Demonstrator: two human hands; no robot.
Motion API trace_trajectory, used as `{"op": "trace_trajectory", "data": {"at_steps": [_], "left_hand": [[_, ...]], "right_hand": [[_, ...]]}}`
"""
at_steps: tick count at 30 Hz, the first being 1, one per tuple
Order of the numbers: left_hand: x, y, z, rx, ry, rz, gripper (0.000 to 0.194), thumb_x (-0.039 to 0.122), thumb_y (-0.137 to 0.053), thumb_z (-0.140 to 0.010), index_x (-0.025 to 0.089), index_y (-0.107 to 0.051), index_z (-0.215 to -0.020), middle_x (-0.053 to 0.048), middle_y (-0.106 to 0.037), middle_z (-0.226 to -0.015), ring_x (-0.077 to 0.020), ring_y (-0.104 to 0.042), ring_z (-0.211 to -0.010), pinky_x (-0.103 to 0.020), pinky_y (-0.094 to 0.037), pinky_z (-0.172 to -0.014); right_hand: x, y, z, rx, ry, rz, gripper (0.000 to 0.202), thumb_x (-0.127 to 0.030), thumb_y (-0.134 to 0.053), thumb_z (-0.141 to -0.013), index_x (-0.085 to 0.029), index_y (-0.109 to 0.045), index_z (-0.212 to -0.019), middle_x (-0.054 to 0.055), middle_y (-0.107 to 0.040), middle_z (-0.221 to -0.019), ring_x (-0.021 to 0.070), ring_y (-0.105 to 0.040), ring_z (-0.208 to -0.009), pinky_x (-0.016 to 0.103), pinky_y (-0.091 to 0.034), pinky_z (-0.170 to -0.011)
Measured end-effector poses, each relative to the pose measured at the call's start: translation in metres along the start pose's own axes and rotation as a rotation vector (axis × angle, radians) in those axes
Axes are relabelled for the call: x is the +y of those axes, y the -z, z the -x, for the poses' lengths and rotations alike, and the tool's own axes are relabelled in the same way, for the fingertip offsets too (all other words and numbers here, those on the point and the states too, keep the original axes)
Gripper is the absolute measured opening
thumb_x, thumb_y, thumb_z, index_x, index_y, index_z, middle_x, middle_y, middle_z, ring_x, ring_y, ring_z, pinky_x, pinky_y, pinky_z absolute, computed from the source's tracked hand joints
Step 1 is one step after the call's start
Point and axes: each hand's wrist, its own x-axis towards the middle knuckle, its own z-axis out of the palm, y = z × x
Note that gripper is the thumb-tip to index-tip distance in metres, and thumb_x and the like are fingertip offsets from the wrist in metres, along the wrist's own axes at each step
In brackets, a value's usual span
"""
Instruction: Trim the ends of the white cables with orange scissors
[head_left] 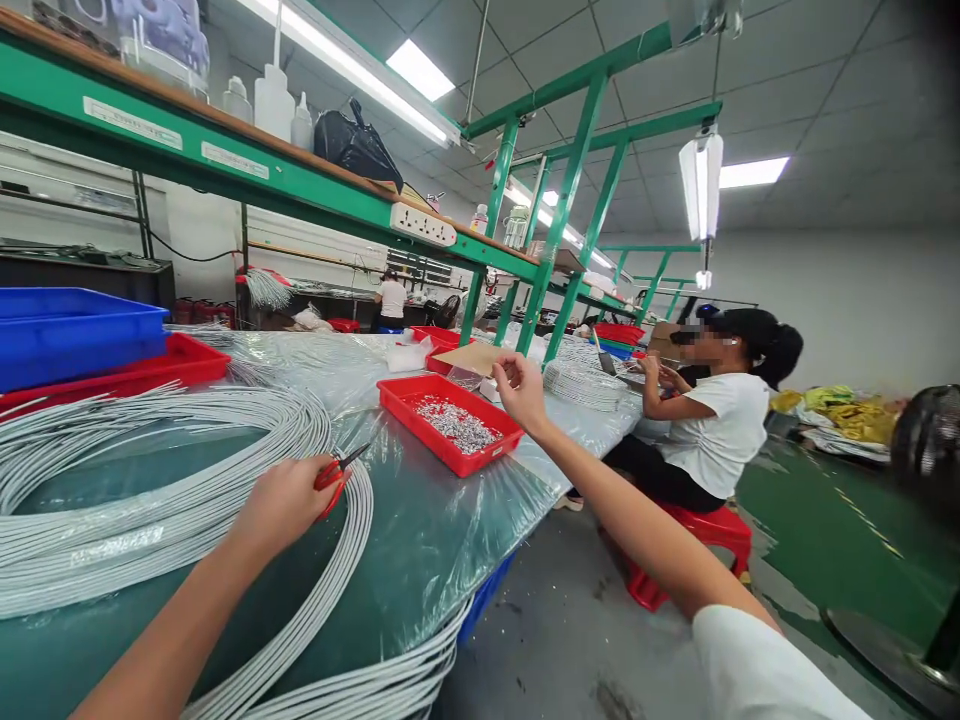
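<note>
Person's left hand wrapped round red-handled, dark-bladed scissors; right hand raised by shallow red plastic tray.
Scissors above edge of pale-grey cable coil; tray holds small silvery pieces. Right hand curled; cannot tell whether it pinches anything.

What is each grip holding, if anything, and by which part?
The left grip holds scissors by the red handles. The right grip is curled; whether it pinches anything small cannot be told.
</note>
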Motion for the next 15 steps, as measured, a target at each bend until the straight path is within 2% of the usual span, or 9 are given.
{"op": "trace_trajectory", "data": {"at_steps": [3, 5, 9, 12, 15], "left_hand": [[-0.004, -0.003, -0.003, 0.027, 0.005, 0.002, 0.040, 0.050, -0.038, -0.090, 0.021, -0.059, -0.072, -0.006, -0.066, -0.070, -0.0209, -0.056, -0.065, -0.027, -0.025, -0.057], [-0.005, -0.002, -0.004, 0.030, 0.011, -0.021, 0.037, 0.048, -0.041, -0.090, 0.021, -0.060, -0.072, -0.007, -0.067, -0.071, -0.0205, -0.056, -0.063, -0.028, -0.024, -0.057], [-0.004, 0.004, -0.002, 0.060, 0.002, -0.039, 0.034, 0.043, -0.043, -0.090, 0.020, -0.061, -0.073, -0.007, -0.065, -0.069, -0.0207, -0.056, -0.064, -0.028, -0.023, -0.057], [-0.003, 0.007, 0.001, 0.068, -0.025, -0.027, 0.032, 0.040, -0.043, -0.090, 0.020, -0.061, -0.074, -0.006, -0.064, -0.067, -0.0205, -0.055, -0.063, -0.029, -0.022, -0.057], [-0.003, 0.007, 0.002, 0.087, -0.020, 0.006, 0.032, 0.039, -0.045, -0.089, 0.020, -0.062, -0.071, -0.006, -0.063, -0.065, -0.0197, -0.054, -0.061, -0.029, -0.022, -0.057]], "right_hand": [[0.011, -0.010, 0.000, -0.127, -0.039, 0.093, 0.023, -0.036, -0.045, -0.093, -0.019, -0.060, -0.093, 0.005, -0.066, -0.076, 0.0162, -0.058, -0.064, 0.026, -0.042, -0.061], [0.021, -0.019, -0.004, -0.234, -0.076, 0.140, 0.021, -0.035, -0.052, -0.090, -0.018, -0.063, -0.090, 0.006, -0.068, -0.075, 0.0175, -0.060, -0.067, 0.026, -0.042, -0.064], [0.033, -0.035, -0.017, -0.445, -0.138, 0.190, 0.023, -0.034, -0.066, -0.081, -0.013, -0.067, -0.089, 0.004, -0.066, -0.062, 0.0158, -0.058, -0.057, 0.024, -0.039, -0.057], [0.021, -0.045, -0.018, -0.535, -0.115, 0.201, 0.034, -0.039, -0.052, -0.090, -0.010, -0.067, -0.081, 0.007, -0.067, -0.064, 0.0156, -0.058, -0.057, 0.025, -0.038, -0.055], [-0.010, -0.064, 0.000, -0.648, -0.033, 0.167, 0.047, -0.046, -0.040, -0.096, -0.013, -0.065, -0.074, 0.007, -0.068, -0.069, 0.0166, -0.060, -0.063, 0.025, -0.039, -0.057]]}}
